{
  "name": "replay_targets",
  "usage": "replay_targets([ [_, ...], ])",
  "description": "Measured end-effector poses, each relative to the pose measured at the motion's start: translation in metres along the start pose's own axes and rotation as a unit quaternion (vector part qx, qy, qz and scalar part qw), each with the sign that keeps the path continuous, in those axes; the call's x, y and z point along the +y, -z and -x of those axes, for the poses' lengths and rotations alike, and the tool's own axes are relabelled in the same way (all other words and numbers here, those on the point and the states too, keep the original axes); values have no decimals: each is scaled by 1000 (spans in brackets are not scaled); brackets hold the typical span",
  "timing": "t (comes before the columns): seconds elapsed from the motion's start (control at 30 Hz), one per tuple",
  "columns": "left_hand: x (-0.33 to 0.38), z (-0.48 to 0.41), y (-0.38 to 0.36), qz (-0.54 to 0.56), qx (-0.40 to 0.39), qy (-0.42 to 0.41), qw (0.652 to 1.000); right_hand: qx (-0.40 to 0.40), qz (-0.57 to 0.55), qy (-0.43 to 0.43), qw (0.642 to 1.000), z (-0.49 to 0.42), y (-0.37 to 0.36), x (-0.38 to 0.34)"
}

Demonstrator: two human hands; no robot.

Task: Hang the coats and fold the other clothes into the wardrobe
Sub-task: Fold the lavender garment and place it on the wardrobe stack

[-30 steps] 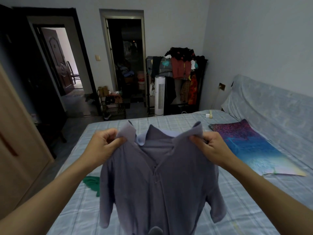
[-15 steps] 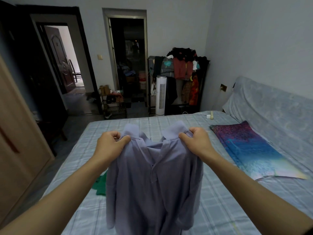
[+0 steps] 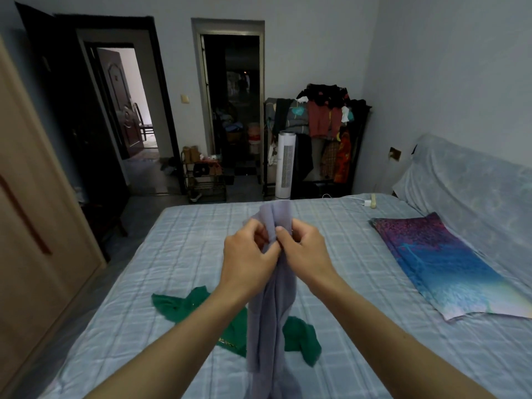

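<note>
A lavender polo shirt (image 3: pixel 272 318) hangs above the bed, folded lengthwise in half with its two shoulders pressed together. My left hand (image 3: pixel 249 256) and my right hand (image 3: pixel 302 251) sit side by side and both pinch the shirt at the collar, which sticks up above my fingers. A green garment (image 3: pixel 198 308) lies crumpled on the bed below, partly hidden by the shirt and my left forearm. The wooden wardrobe (image 3: pixel 31 226) stands at the left edge of the view.
The bed (image 3: pixel 184 246) has a pale blue checked sheet. A purple and blue patterned cloth (image 3: pixel 440 266) lies flat on its right side. A loaded clothes rack (image 3: pixel 322 131), a white tower fan (image 3: pixel 285 165) and a shoe rack (image 3: pixel 205 177) stand past the bed's foot.
My hands have come together from shoulder width, closing the spread shirt into a narrow lengthwise fold. More of the green garment shows beneath it.
</note>
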State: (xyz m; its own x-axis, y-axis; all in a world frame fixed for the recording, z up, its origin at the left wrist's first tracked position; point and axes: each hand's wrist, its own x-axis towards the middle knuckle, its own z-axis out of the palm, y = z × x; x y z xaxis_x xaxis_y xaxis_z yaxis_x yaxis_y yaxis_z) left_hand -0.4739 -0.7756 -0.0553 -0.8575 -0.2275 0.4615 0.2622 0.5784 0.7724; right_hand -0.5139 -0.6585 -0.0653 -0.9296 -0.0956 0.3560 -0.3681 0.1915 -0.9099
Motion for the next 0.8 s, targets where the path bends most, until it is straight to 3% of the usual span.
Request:
replay_targets([
  [0.1, 0, 2, 6, 24, -50, -4, 998, -64, -42, -6, 997, 2, 7, -4],
  [0.23, -3, 2, 16, 49, -110, -18, 993, -55, -49, -5, 997, -4, 13, -1],
  [0.37, -10, -13, 37, -79, 19, -83, 993, -86, -56, 8, 995, -8, 21, -2],
  [0.43, -14, -23, 50, -166, 28, -123, 978, -128, -69, 26, 989, -10, 25, -5],
  [0.5, -11, -35, 62, -171, -53, -127, 976, -177, -81, 48, 980, -11, 30, -8],
  [0.6, 1, -49, 72, -17, -234, -78, 969, -221, -117, 56, 967, -12, 34, -15],
  [0.7, 9, -55, 72, 38, -261, -80, 961, -218, -146, 59, 963, -12, 38, -20],
  [0.8, 18, -56, 68, 0, -249, -101, 963, -202, -162, 58, 964, -10, 42, -17],
])
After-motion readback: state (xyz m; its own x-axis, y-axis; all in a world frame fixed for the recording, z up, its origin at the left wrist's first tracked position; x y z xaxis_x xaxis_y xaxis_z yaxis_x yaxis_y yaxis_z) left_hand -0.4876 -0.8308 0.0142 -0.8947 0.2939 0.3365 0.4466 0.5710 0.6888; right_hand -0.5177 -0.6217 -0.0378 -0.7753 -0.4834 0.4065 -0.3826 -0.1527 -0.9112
